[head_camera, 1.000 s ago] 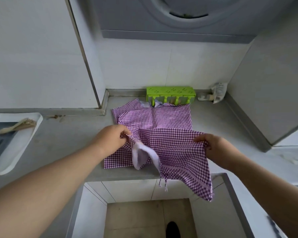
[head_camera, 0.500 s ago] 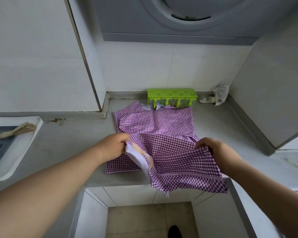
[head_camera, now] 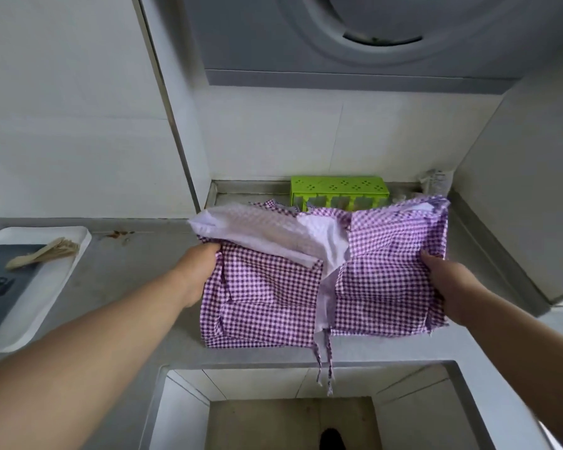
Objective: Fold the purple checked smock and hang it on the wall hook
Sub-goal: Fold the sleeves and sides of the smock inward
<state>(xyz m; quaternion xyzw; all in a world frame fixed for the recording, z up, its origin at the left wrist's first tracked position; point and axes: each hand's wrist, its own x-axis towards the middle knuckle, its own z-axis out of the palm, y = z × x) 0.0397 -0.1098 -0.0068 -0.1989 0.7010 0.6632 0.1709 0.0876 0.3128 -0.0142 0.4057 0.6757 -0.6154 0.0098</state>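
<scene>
Two hands (head_camera: 197,271) (head_camera: 449,287) grip smock (head_camera: 267,293); tray (head_camera: 46,306) holds utensils (head_camera: 44,253).

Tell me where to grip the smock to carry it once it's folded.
Pinch the smock at its two side edges, one hand from each side, as the left hand and right hand do now. It lies as a wide slab on the counter, with loose ties hanging off the front, so tuck those in first.

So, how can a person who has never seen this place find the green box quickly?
Start at the grey counter, then look to its back wall, behind the purple checked smock. The green box stands there against the wall; it alone is bright green, with small holes on top.
</scene>
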